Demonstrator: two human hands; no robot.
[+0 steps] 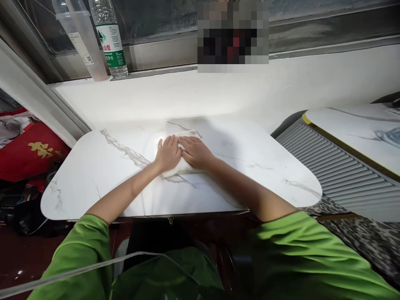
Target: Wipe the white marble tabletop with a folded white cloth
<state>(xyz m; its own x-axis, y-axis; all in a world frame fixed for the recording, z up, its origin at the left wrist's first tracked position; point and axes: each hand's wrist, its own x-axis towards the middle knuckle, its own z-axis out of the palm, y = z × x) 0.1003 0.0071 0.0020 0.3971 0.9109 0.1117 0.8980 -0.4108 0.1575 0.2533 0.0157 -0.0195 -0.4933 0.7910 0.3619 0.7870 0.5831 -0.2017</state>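
A white folded cloth (184, 135) lies in the middle of a white marble-pattern table (100, 175). My left hand (168, 153) rests flat on the cloth, fingers stretched forward and together. My right hand (195, 151) lies flat beside it on the same cloth, fingers extended, its fingertips touching the left hand's. Most of the cloth is hidden under both palms; only its far edge and a bit near my wrists show. Both sleeves are green.
A wide white windowsill (187, 91) runs behind the table. On it at the left stand a water bottle with a green label (110, 39) and a clear plastic container (81, 39). A second marble table (359, 129) is at the right. Red fabric (28, 154) lies at the left.
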